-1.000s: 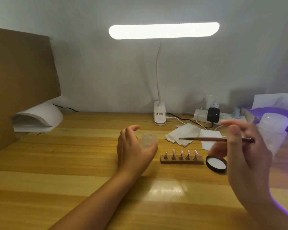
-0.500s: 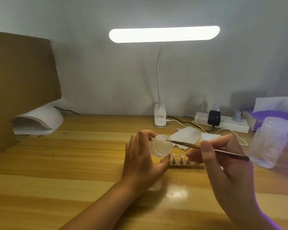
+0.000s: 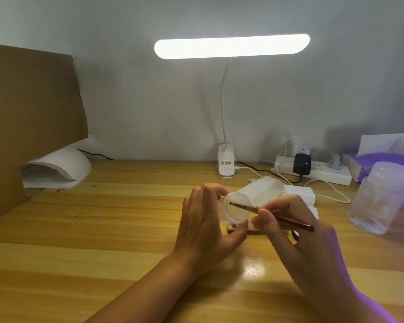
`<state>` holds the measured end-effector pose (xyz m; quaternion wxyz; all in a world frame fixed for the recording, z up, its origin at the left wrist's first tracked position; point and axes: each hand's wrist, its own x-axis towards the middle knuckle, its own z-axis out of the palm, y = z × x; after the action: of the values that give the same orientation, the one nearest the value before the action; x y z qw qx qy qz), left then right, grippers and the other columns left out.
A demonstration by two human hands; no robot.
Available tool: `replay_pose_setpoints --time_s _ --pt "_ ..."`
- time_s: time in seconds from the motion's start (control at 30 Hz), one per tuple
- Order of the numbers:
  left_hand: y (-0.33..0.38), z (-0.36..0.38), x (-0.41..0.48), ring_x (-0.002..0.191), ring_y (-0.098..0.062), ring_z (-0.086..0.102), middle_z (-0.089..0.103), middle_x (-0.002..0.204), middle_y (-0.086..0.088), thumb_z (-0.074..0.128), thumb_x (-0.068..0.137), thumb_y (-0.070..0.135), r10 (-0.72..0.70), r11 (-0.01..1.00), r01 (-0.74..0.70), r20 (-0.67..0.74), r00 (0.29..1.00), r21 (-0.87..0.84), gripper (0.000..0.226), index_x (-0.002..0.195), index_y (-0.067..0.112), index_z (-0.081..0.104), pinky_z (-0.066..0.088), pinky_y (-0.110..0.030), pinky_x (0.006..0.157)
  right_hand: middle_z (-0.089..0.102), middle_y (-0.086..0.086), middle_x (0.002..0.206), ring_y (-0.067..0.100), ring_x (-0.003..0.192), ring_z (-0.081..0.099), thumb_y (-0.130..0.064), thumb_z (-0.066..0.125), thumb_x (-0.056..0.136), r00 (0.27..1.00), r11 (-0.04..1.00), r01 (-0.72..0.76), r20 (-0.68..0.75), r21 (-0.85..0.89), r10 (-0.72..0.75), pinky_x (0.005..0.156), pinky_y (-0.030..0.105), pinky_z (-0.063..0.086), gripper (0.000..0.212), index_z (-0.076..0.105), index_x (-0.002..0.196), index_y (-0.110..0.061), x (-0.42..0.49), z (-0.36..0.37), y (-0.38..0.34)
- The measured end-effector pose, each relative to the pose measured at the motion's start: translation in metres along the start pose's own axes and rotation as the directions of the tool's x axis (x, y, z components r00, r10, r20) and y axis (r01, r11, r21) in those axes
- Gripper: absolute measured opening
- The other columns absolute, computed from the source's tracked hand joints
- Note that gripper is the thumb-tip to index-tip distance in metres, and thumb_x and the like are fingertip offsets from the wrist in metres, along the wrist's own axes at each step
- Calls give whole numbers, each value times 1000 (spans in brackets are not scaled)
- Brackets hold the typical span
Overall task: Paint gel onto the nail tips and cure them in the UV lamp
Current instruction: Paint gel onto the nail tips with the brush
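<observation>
**A:** The fingers (image 3: 209, 191) of the left hand (image 3: 203, 222) are curled round the gel pot (image 3: 239, 212). Why is it tipped on its side?

**B:** So the open mouth faces the right hand (image 3: 299, 234). Those fingers pinch the brush (image 3: 278, 217) like a pen. With the pot turned that way, the bristles go straight in, and the tip is already inside the rim. My guess is that they're loading gel.

**A:** And why is it held up, not standing on the surface (image 3: 126, 229)?

**B:** A pot that small would likely skid or tip if you dabbed into it. Held, it's steady, and the angle suits the brush.

**A:** Where are the tips themselves?

**B:** The nail-tip stand (image 3: 257, 231) lies just beneath both sets of fingers, mostly hidden by them. I can't tell whether any tips are coated. Having it that close keeps the trip from pot to tip short, so there's less chance of a drip.

**A:** And the UV lamp (image 3: 58, 169)?

**B:** It's well off to the left of the left fingers, near the wall, with its opening facing this way. That looks ready for the stand to slide in once the painting is done.
</observation>
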<state>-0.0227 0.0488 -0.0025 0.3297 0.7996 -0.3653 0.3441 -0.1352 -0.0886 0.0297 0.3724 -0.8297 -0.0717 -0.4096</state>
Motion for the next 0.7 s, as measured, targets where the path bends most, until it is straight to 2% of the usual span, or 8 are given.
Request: replay_pose_setpoints --time_s 0.23,0.3,0.37,0.47,0.53,0.63,0.7 --pt "1 -1 0 91 -13 48 52 104 4 68 75 54 -10 1000 10 -11 1000 7 57 112 21 41 45 -35 78 70 -21 86 -7 84 68 -36 56 91 1000 1000 24 -12 -10 -25 71 12 54 14 58 102 -28 -2 2 0" --pt "0 -2 1 91 -11 47 50 102 8 68 74 53 -70 998 70 -20 997 -7 55 112 21 42 43 -35 81 72 -19 89 -3 85 70 -34 53 95 999 998 29 -37 59 -27 71 15 56 16 59 106 -25 -2 2 -2" --pt "-3 -3 2 94 -10 48 48 102 10 70 77 51 -189 982 189 3 982 -23 54 112 25 38 38 -34 88 74 -13 94 7 86 72 -31 51 94 997 974 -26 -63 224 41 72 20 57 18 61 106 -23 -1 2 -5" --pt "-12 -3 6 108 -12 53 50 111 11 67 85 44 -424 901 431 118 898 -48 56 116 32 22 25 -29 94 72 4 83 17 74 71 -24 64 90 960 864 -225 -48 450 275 67 30 59 11 62 95 -14 3 0 -7" --pt "-18 -3 8 115 -17 55 53 124 5 64 90 40 -514 846 532 207 833 -42 57 124 29 20 29 -30 100 64 6 66 17 59 63 -24 67 81 883 746 -417 35 519 468 67 36 57 17 59 85 -9 5 1 0" --pt "-20 -2 10 120 -19 53 48 138 0 65 91 32 -526 822 565 283 802 -74 62 132 25 19 42 -40 104 56 5 58 16 54 54 -8 65 86 747 539 -609 192 581 637 76 37 56 9 56 84 -7 5 5 12" --pt "-19 -3 9 127 -17 45 41 141 -1 66 90 28 -487 859 511 257 834 -32 63 136 22 22 40 -34 107 64 7 64 19 61 61 -9 66 82 709 474 -647 242 597 663 77 37 56 10 58 87 -6 5 5 18"
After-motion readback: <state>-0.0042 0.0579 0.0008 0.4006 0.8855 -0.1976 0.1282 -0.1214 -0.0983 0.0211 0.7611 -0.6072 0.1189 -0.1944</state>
